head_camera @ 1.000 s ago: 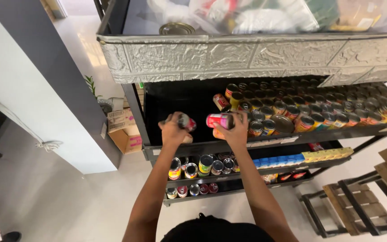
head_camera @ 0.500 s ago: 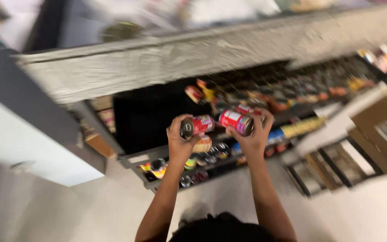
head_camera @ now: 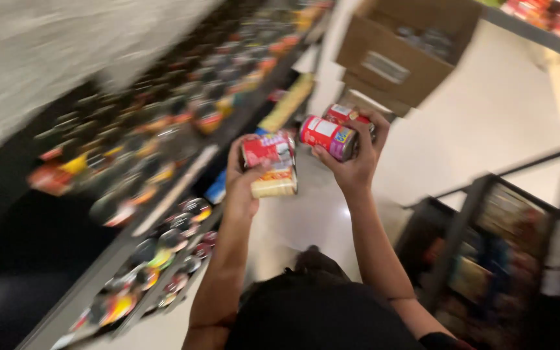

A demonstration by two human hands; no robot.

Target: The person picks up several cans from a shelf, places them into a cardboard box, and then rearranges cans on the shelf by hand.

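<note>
Red-labelled cans (head_camera: 327, 137) sat clamped in the right hand (head_camera: 355, 163), two stacked cans (head_camera: 270, 163) in the left hand's (head_camera: 241, 185) curled fingers, both held in the air beside the shelf edge (head_camera: 183, 183). Gripped only by fingertips, one stacked can could probably slip and fall to the floor (head_camera: 481, 123).

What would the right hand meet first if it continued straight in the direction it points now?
Probably the open cardboard box ahead; the right hand, holding red cans, points up toward it. Depth is unclear because of blur.
</note>
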